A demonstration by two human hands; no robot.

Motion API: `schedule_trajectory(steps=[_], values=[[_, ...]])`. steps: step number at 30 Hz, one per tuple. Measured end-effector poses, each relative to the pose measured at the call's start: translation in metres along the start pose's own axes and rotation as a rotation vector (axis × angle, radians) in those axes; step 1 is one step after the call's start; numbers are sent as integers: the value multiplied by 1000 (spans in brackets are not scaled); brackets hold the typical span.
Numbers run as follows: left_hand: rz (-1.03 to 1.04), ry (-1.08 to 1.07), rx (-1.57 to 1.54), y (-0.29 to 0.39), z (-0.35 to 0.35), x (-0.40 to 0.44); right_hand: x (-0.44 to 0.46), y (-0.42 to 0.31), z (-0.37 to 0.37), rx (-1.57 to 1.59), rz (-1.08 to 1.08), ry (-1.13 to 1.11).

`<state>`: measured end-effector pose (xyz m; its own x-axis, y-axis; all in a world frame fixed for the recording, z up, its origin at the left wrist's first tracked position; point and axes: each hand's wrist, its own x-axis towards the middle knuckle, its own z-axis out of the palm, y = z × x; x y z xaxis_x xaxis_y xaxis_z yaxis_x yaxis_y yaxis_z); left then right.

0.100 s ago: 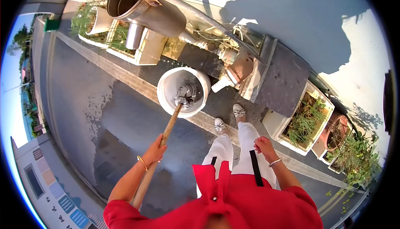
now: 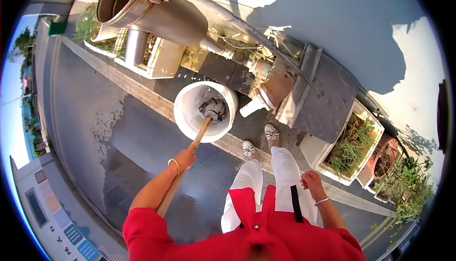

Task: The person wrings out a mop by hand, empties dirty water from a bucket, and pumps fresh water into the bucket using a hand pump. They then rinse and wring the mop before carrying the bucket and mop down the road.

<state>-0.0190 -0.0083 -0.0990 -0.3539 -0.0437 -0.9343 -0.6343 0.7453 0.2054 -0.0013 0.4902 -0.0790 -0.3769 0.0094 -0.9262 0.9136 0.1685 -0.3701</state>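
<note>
Currently, the left hand [image 2: 185, 159] is clamped on a long, round, light-brown wooden handle [image 2: 200, 135], with the fingers wrapped around the shaft between the bucket and the forearm. The handle is inclined; its far end enters a round white bucket [image 2: 184, 114] and meets a grey, wet-looking mop head [image 2: 213, 108]. The mop head is located inside the bucket, against the inner wall on the side nearer the shoes. The handle's near section runs beside the left forearm to the red sleeve [image 2: 149, 228]. A gold-coloured bangle [image 2: 175, 166] is fitted at the left wrist.

The right hand [image 2: 311, 183] is held beside the white trousers [image 2: 285, 171], well apart from the handle. Its fingers are curled together; whether a small item is enclosed cannot be determined. A pale bracelet [image 2: 322, 201] is fitted at the right wrist.

The bucket stands upright at the pale kerb strip [image 2: 142, 92], near the white shoes [image 2: 248, 149]. A large metal cylinder [image 2: 173, 21] with a short metal spout [image 2: 136, 47] is mounted beyond it. A white pipe end [image 2: 251, 107] lies near the bucket rim. A dark grey slab [image 2: 327, 99] adjoins a cream rectangular planter [image 2: 314, 153] containing grass
</note>
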Motion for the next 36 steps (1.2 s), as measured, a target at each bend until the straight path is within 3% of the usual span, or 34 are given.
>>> schedule_trajectory(steps=[3, 4, 5, 10, 12, 13, 15, 17, 22, 25, 27, 28, 30, 36], values=[[-51, 43, 279, 4, 4, 127, 6, 16, -25, -5, 34, 114], [-157, -40, 229, 24, 3, 144, 6, 24, -31, 7, 58, 158], [-101, 24, 290, 47, 2, 143, 11, 26, -36, 19, 78, 202], [-93, 123, 238, -10, 30, 138, 15, 18, -15, 76, 67, 136], [-139, -144, -746, -22, 14, 79, 10, 10, 1, 29, 27, 39], [-154, -130, -733, -20, 10, 41, 10, 5, 9, 16, 12, 13], [-288, -181, -1364, -3, 8, -37, 14, -12, 22, -13, -30, -42], [-180, -344, -1737, -13, 9, -109, 11, -32, 37, -34, -92, -116], [-67, -438, -2033, -3, 14, -249, 6, -70, 79, -22, -192, -266], [-65, -315, -1877, 11, 8, -278, 9, -71, 86, -38, -218, -303], [-207, 19, -1222, 31, -2, -269, 9, -66, 87, -78, -146, -279], [-208, 10, -1226, 31, -3, -251, 10, -61, 83, -83, -142, -273], [-76, 57, -820, 21, -3, -196, 14, -46, 65, -61, -54, -245], [-24, 67, 44, -1, -3, 63, 11, -20, 4, 27, -36, 1]])
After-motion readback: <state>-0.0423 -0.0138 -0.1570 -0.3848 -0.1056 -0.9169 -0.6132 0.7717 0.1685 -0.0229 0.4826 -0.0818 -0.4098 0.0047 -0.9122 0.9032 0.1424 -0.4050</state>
